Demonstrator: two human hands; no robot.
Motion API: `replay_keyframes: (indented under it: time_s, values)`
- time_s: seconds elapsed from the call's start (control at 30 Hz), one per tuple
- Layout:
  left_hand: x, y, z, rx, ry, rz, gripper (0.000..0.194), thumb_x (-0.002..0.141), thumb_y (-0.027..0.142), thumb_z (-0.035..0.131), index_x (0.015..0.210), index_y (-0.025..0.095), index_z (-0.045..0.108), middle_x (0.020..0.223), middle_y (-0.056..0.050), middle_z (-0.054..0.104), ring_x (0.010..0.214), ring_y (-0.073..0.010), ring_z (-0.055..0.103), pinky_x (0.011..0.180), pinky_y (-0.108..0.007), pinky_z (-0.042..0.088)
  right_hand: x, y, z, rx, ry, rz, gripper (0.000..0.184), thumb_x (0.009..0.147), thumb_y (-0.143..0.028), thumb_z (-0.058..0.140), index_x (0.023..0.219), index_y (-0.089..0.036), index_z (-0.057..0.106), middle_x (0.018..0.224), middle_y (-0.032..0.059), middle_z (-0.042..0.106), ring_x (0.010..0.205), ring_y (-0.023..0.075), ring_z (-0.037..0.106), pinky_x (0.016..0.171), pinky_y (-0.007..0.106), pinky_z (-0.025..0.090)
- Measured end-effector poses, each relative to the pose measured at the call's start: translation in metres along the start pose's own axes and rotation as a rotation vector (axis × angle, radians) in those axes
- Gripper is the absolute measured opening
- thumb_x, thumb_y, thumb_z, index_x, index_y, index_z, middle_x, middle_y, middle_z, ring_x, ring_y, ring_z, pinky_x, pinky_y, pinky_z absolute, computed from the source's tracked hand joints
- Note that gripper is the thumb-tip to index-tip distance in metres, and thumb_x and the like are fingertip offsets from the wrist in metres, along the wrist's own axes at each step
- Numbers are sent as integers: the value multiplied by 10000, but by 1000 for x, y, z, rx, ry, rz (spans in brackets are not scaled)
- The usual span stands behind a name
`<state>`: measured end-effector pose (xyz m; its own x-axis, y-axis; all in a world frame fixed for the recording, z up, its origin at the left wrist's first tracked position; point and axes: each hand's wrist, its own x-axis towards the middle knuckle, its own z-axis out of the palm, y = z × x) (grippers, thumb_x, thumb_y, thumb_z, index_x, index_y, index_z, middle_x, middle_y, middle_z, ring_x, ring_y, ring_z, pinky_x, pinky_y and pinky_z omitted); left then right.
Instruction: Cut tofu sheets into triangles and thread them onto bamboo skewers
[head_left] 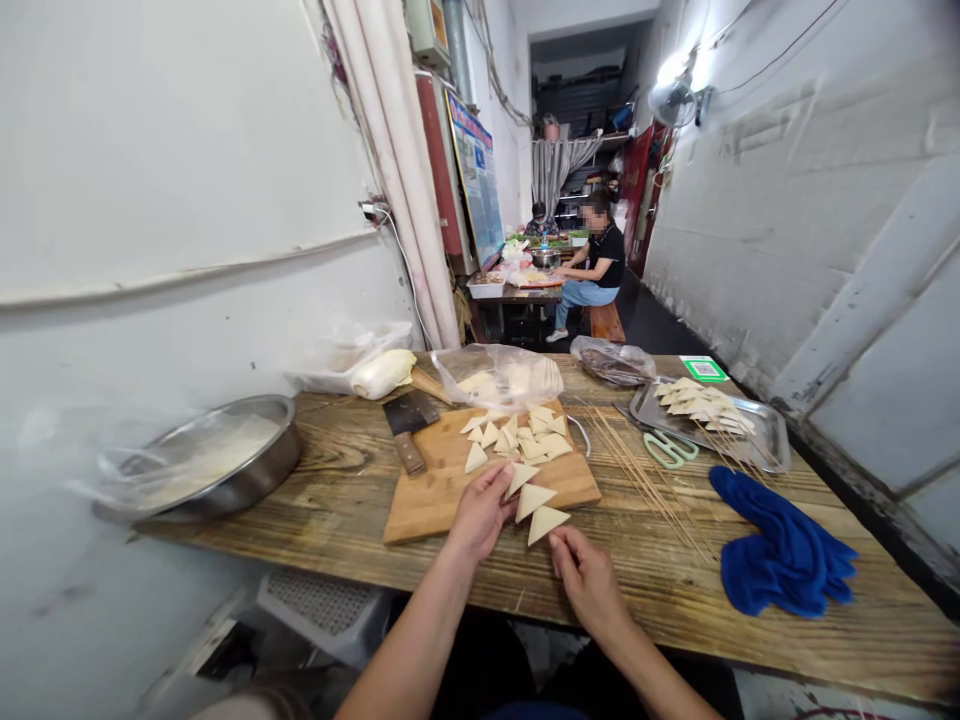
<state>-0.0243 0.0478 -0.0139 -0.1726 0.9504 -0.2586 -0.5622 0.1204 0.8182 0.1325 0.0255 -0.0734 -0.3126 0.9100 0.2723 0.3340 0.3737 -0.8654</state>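
Observation:
Three pale triangular slices, tofu-like (pixel 535 498), hang in a slanting row between my hands, above the table's near edge. My left hand (pixel 480 512) pinches the uppermost slice between thumb and fingers. Below the lowest slice, my right hand (pixel 589 572) is closed in a pinch at the row's end, on a bamboo skewer mostly hidden by slices and fingers. More loose triangles (pixel 517 436) lie scattered on the wooden cutting board (pixel 435 500) just beyond. A cleaver (pixel 409 430) rests on the board's left side. Bare bamboo skewers (pixel 645 475) lie to the right.
A large metal basin (pixel 281 440) stands left. Plastic bags (pixel 499 375) and a cabbage (pixel 382 375) sit along the back. Right are green-handled scissors (pixel 670 450), a metal tray (pixel 776 440) with filled skewers, and a blue cloth (pixel 780 545). Two people work at a farther table.

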Motion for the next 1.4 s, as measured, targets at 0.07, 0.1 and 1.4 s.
replay_keyframes:
  time_s: [0.07, 0.1, 1.4]
  values:
    - [2, -1, -1, 14, 15, 4, 314, 695, 229, 679, 988, 128, 624, 842, -87, 685, 741, -159, 647, 680, -264, 517, -1, 1, 0, 4, -24, 9, 288, 893, -345, 374, 843, -164, 593, 601, 4, 569, 566, 131, 528, 544, 206, 377]
    - [4, -1, -2, 20, 19, 9, 279, 699, 212, 673, 960, 120, 631, 836, -88, 685, 733, -155, 646, 674, -255, 518, -2, 1, -1, -5, -36, 14, 280, 890, -341, 382, 879, -162, 597, 613, 7, 581, 574, 133, 536, 549, 207, 383]
    - [54, 12, -79, 1699, 316, 576, 508, 815, 436, 377, 1187, 127, 534, 1122, -121, 605, 1026, -261, 545, 882, -343, 402, 72, 43, -160, -1091, 222, 260, 247, 876, -226, 394, 859, -118, 616, 932, 142, 621, 908, 208, 551, 784, 290, 370]
